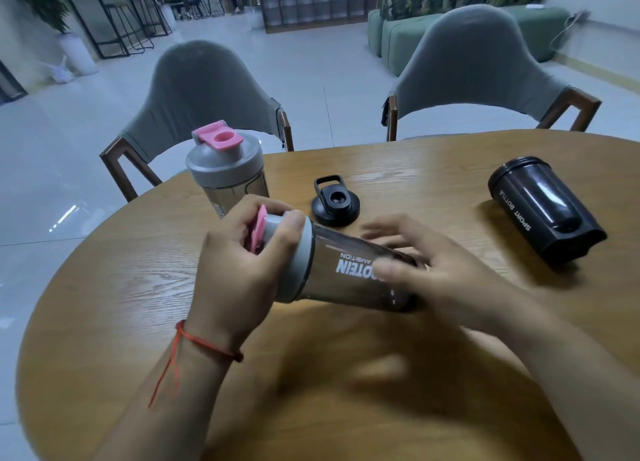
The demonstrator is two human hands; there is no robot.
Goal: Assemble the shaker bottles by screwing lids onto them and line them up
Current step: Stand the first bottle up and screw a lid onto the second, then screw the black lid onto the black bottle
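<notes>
Our left hand (235, 270) has its fingers (294, 230) curled round the grey lid (294, 263) of the smoky bottle (346, 284), gripping it, with the pink flap (258, 228) lying against the palm side. Our right hand (443, 273) lies over the bottle's base end. It is blurred, the digits look fairly straight, and we cannot tell whether they clamp the body or only rest on it.

The bottle is held above the counter (346, 391), lying almost level. Its long axis runs from the left fingers to the right ones, lid end towards the left and slightly raised.

We judge it light and empty, a stiff plastic shell with a smooth, rather slippery wall. The best hold is probably a full wrap round the lower body, with the lid's rim taking the twist.

Just beyond the left fingers stands the capped bottle (225, 163), upright. Beyond the right fingertips the black lid (335, 202) lies flat. Well out past the right hand, the black bottle (543, 211) lies on its side, open mouth pointing away from us.
</notes>
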